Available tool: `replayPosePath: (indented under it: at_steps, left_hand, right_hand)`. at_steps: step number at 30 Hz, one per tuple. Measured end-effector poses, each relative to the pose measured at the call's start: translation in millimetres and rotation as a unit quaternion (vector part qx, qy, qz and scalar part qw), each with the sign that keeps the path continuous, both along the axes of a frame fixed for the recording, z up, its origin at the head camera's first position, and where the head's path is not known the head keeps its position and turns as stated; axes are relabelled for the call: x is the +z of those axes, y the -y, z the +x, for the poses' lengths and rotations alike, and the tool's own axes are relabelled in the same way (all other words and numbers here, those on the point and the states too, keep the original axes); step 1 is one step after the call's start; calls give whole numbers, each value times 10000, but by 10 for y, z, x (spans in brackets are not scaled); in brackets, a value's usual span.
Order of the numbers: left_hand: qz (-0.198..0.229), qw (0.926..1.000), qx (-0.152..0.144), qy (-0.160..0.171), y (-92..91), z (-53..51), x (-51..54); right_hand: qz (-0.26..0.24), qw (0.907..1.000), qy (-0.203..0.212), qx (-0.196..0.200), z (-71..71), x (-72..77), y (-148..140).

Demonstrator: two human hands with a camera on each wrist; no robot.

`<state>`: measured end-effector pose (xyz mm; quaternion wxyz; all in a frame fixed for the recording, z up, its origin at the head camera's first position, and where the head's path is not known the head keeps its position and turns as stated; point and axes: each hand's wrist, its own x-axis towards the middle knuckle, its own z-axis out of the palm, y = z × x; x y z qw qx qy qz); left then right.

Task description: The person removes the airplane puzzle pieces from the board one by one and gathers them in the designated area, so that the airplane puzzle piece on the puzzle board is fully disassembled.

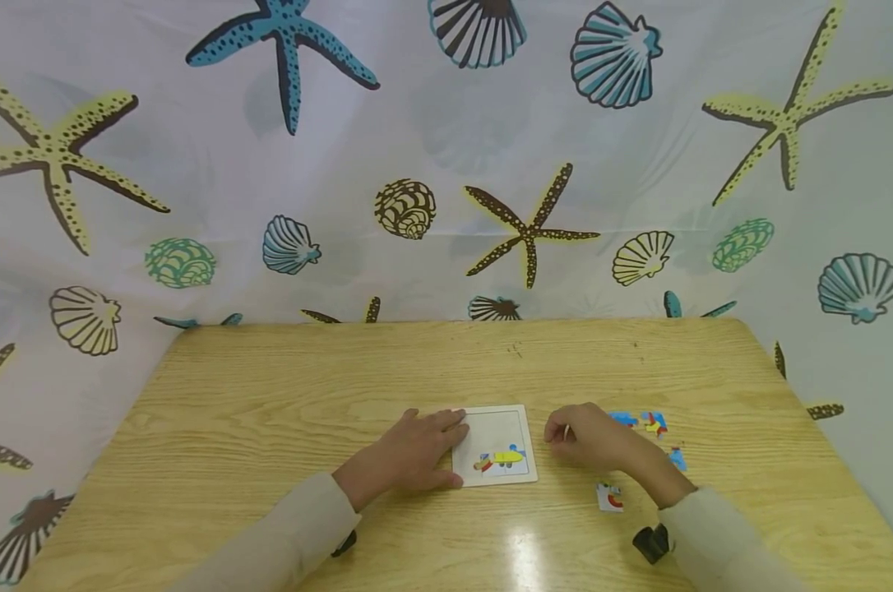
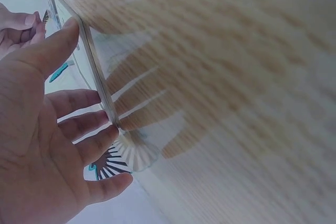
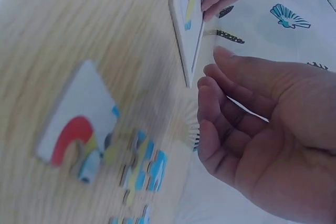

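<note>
A white puzzle board [image 1: 496,429] lies on the table with a few joined pieces [image 1: 507,458] in its lower right, showing a yellow shape. My left hand [image 1: 418,452] rests on the board's left side, fingers stretched out and thumb at the lower corner. To the right of the board my right hand [image 1: 594,437] hovers, its fingers loosely curled. Nothing shows between its fingers [image 3: 209,98] and thumb in the right wrist view. Nearest that hand lies a loose white piece with a red arc [image 3: 73,132]. Blue and yellow pieces [image 3: 139,166] lie beyond it.
More loose puzzle pieces [image 1: 654,423] lie behind and right of my right hand, partly covered by it. The wooden table [image 1: 284,378] ends at a hanging cloth [image 1: 432,279] printed with shells and starfish. Dark straps [image 1: 651,543] show near both sleeves.
</note>
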<state>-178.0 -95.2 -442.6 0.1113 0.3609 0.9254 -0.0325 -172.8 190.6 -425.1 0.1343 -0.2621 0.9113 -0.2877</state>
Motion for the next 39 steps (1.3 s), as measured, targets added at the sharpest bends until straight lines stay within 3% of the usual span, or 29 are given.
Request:
replayPosePath:
  at_steps: [5, 12, 22, 29, 39]
  left_hand:
    - [-18, 10000, 15, -11, -10, -3, -3]
    - [-54, 10000, 55, -2, -26, -15, -24]
    - [-90, 9999, 9, -62, -28, -25, -17]
    - [-196, 9997, -53, -153, -42, -26, -14]
    - [-197, 9997, -81, -148, -42, -26, -8]
  right_hand:
    - [10, 10000, 3, -40, -58, -4, 108]
    - [-44, 9992, 348, -193, -102, -51, 288]
    - [-18, 9996, 177, -234, -97, -85, 490]
    - [27, 9983, 436, -375, -104, -98, 573]
    - [0, 9968, 746, -275, -74, -133, 664]
